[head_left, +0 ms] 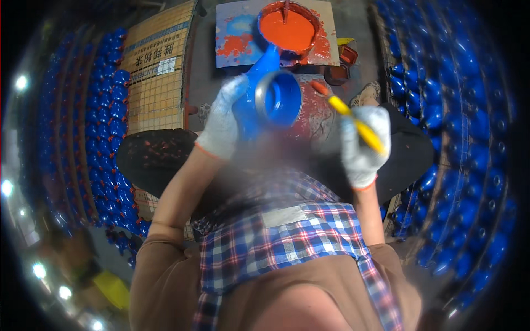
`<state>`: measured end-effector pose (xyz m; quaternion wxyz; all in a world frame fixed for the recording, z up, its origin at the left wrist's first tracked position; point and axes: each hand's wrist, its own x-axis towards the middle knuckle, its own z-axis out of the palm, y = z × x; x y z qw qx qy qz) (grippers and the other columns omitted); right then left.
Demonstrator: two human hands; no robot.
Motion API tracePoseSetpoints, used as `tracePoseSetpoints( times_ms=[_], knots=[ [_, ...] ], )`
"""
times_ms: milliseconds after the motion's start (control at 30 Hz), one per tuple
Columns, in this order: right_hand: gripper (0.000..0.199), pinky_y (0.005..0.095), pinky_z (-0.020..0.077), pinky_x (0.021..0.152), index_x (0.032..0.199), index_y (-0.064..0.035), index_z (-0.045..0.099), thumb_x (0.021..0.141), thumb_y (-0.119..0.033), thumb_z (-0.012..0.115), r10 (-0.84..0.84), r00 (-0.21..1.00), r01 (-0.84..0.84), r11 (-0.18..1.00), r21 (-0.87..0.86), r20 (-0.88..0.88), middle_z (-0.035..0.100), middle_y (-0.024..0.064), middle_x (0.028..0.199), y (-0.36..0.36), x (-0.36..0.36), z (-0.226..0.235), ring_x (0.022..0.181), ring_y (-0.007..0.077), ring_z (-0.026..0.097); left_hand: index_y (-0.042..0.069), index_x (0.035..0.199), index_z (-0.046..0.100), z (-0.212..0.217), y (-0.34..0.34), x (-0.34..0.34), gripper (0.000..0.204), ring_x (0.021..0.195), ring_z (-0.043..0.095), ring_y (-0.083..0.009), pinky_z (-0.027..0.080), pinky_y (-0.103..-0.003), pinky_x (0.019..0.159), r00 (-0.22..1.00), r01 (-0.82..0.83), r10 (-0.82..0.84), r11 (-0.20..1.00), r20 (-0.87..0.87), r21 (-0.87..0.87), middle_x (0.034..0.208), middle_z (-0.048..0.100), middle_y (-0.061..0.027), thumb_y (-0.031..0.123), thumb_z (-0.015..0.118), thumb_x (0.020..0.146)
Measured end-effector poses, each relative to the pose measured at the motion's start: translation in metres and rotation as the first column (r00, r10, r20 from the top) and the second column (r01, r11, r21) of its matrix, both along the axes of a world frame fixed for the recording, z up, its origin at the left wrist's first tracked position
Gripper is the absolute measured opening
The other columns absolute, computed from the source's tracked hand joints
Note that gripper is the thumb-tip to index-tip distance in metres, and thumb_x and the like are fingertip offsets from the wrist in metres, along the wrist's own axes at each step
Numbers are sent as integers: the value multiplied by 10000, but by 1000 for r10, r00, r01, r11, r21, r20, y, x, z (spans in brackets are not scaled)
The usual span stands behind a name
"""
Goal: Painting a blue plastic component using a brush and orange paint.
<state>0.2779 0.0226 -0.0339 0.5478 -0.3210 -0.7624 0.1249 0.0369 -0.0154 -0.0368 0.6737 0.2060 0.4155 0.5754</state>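
My left hand, in a white work glove with an orange cuff edge, grips a blue hollow fitting. Its round open mouth has a bare metal rim and faces up toward me. My right hand, also gloved, is closed around a yellow-handled paintbrush. The orange-red tip of the brush points up and left toward the fitting, a little apart from it. Beyond my hands stands a round bucket of orange-red paint, with a stick or handle leaning in it.
A paint-stained board lies under the bucket. Small red-stained containers stand right of it. Racks of many blue fittings line the left and right. A cardboard-covered wire-mesh panel is at my left.
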Motion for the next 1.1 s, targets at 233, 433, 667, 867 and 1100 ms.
tracePoseSetpoints(
  times_ms=[233, 433, 667, 867, 1100],
  knots=[
    [143, 258, 458, 617, 994, -17, 649, 927, -138, 613, -198, 963, 79, 859, -505, -185, 622, 27, 802, 44, 22, 24, 681, 99, 563, 27, 1233, 535, 40, 8, -1, 741, 924, 622, -174, 523, -338, 833, 337, 521, -138, 851, -932, 62, 1053, 643, -85, 353, 838, 641],
    [171, 257, 468, 593, 994, -19, 639, 932, -177, 615, 155, 986, -166, 860, -483, -63, 644, 49, 804, 53, -10, 58, 655, 110, 592, 70, 1161, 606, 57, 7, 19, 673, 963, 655, -312, 528, -369, 849, -235, 559, 86, 827, -968, -63, 1082, 657, -137, 386, 843, 616],
    [181, 325, 519, 646, 945, -50, 664, 842, -192, 709, 209, 953, -174, 970, -167, 219, 657, 128, 822, 45, -1, 43, 709, 294, 664, 59, 1238, 565, 54, 18, 13, 716, 987, 651, -235, 520, -337, 872, 102, 515, -316, 828, -943, -221, 1116, 653, -126, 338, 835, 637],
    [175, 279, 509, 679, 969, -3, 646, 805, 5, 708, 290, 956, -290, 926, -241, -37, 645, 109, 860, 28, 5, 35, 774, 221, 651, -28, 1189, 566, 9, 5, -7, 501, 911, 623, -147, 517, -296, 808, 803, 412, -434, 899, -407, -147, 1038, 645, -70, 244, 707, 793],
    [196, 297, 478, 805, 1068, 5, 564, 899, -87, 603, 120, 921, -250, 912, -326, -371, 605, 107, 1024, 17, 5, -1, 894, 173, 577, 15, 1225, 550, -16, -21, 9, 412, 1012, 616, -203, 502, -333, 897, 937, 182, -153, 981, 314, -67, 1135, 625, -111, 288, 543, 917]
  ],
)
